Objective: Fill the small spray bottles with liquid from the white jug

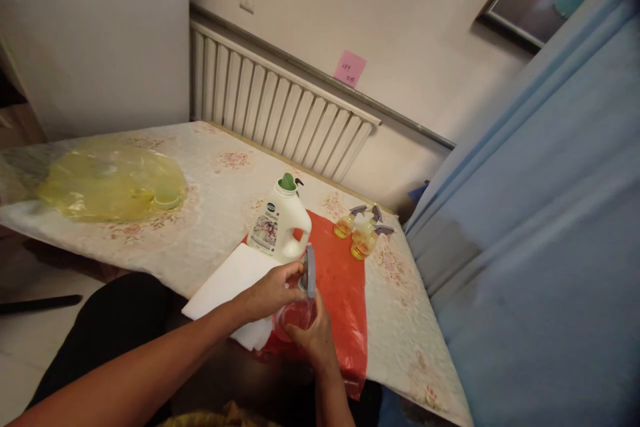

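My left hand (273,290) grips the grey trigger head (310,271) of a small clear spray bottle (296,315). My right hand (315,337) wraps round the bottle's body from below and the right. The bottle stands over a red plastic sheet (345,293) on the table. Just behind it is a white jug (280,223) with a green cap and a printed label. Under my left hand lies a white cloth or paper (230,283).
Two small spray bottles (363,233) with yellow liquid and grey heads lie at the red sheet's far end. A large yellow-filled plastic bag (113,180) rests on the table's left. A radiator (280,110) lines the wall; a blue curtain (540,213) hangs right.
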`<action>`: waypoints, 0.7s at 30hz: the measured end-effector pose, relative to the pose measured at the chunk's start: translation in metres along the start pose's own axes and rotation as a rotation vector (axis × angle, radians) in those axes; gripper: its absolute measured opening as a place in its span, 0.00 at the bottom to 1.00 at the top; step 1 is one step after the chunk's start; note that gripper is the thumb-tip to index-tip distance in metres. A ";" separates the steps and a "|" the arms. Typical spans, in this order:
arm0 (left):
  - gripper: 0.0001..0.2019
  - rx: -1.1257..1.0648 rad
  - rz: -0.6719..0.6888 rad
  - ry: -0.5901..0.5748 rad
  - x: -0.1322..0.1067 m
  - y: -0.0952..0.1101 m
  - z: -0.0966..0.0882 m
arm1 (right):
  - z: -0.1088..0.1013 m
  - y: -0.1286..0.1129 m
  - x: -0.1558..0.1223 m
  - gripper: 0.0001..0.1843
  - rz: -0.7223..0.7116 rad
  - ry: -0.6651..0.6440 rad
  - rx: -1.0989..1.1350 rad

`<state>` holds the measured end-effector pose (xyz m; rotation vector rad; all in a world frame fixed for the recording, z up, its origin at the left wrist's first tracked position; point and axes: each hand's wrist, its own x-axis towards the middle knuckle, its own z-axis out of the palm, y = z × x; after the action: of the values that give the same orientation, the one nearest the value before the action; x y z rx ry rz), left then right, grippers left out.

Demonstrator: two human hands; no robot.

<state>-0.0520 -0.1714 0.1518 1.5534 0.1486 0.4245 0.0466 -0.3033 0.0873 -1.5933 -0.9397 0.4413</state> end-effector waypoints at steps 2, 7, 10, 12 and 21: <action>0.13 0.003 -0.005 0.046 0.000 0.003 0.003 | 0.000 0.001 0.000 0.40 -0.005 0.010 0.010; 0.12 0.050 0.001 0.164 0.000 0.002 0.009 | 0.001 -0.002 0.000 0.42 -0.012 0.010 0.006; 0.14 0.092 0.011 0.227 0.001 -0.001 0.013 | 0.001 -0.007 0.000 0.41 -0.025 -0.020 0.004; 0.16 0.121 0.007 0.266 0.002 -0.002 0.016 | 0.002 -0.009 0.001 0.39 -0.038 -0.027 0.003; 0.12 0.152 -0.005 0.151 -0.002 0.000 0.010 | 0.003 -0.003 -0.001 0.40 -0.042 -0.026 0.026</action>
<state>-0.0500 -0.1810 0.1519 1.6690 0.3070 0.5369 0.0431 -0.3019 0.0888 -1.5443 -0.9821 0.4443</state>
